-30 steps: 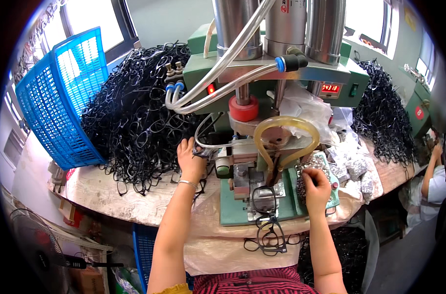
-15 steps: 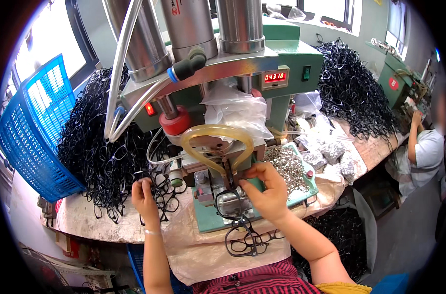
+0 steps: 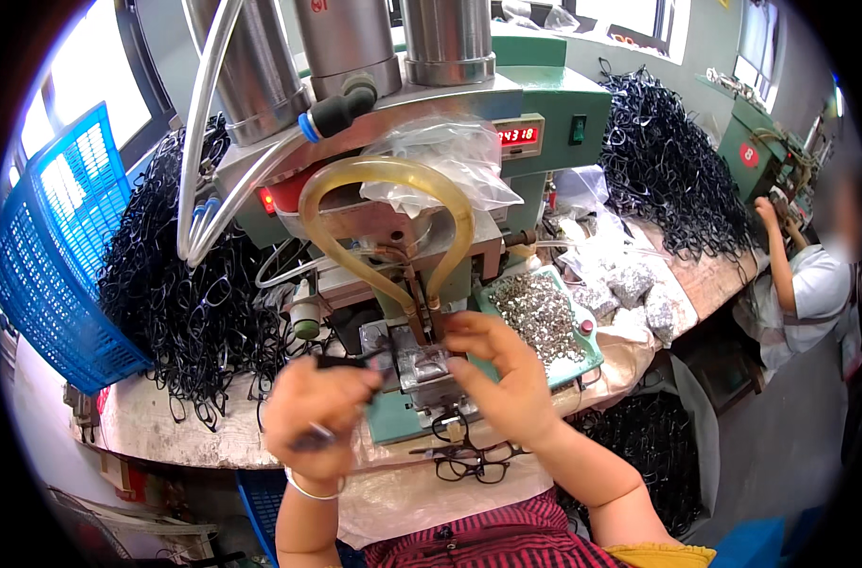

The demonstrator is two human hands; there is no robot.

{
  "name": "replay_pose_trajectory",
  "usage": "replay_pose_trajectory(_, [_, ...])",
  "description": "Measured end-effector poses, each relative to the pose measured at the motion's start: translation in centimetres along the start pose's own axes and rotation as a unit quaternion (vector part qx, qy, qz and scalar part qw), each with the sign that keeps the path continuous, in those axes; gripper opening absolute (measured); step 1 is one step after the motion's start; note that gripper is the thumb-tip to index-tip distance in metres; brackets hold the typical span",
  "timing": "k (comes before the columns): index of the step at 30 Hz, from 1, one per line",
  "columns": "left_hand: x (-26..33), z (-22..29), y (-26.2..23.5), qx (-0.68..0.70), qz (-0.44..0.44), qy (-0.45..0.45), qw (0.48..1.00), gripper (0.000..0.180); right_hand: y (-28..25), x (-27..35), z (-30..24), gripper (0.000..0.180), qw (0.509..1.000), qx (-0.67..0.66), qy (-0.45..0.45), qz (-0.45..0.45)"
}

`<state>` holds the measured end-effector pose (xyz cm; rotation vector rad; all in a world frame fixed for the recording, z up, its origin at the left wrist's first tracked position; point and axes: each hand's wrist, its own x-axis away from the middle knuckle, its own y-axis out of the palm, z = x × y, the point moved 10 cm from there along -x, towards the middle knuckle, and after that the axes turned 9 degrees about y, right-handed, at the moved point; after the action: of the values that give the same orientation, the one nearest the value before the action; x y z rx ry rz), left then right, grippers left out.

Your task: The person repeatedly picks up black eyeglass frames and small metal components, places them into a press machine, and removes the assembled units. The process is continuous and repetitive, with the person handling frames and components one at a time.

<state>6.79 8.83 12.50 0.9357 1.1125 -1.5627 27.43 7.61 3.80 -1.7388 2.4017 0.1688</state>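
Observation:
Raised in front of the press, my left hand (image 3: 313,417) is closed on a black eyeglass frame (image 3: 344,361), blurred by motion. My right hand (image 3: 507,383) is beside the metal fixture (image 3: 423,363) under the press, its thumb and fingers apart around the fixture's right side. Whether the fingertips touch it is hard to tell. Several black eyeglass frames (image 3: 474,466) lie together below the fixture, at the front edge of the green base (image 3: 393,424). A yellowish hose (image 3: 384,168) arches down to the fixture.
Heaps of black eyeglass frames lie left (image 3: 190,312) and right (image 3: 672,161) of the green press (image 3: 559,104). A blue basket (image 3: 67,256) leans at left. A green tray (image 3: 582,364) of small metal pieces is on the right, near plastic bags (image 3: 630,284). A co-worker (image 3: 809,284) works at far right.
My left hand has come from the left heap toward the fixture with an eyeglass frame. My right fingers have spread. The frame at the fixture has dropped lower, and the hose has risen.

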Motion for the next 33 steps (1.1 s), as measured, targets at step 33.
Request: replay_pose_trajectory(33, [11.5, -10.8, -8.0, -0.525, -0.261, -0.186, 0.789, 0.021, -9.2, -3.6, 10.4, 0.015, 0.974, -0.104, 0.043, 0.196])
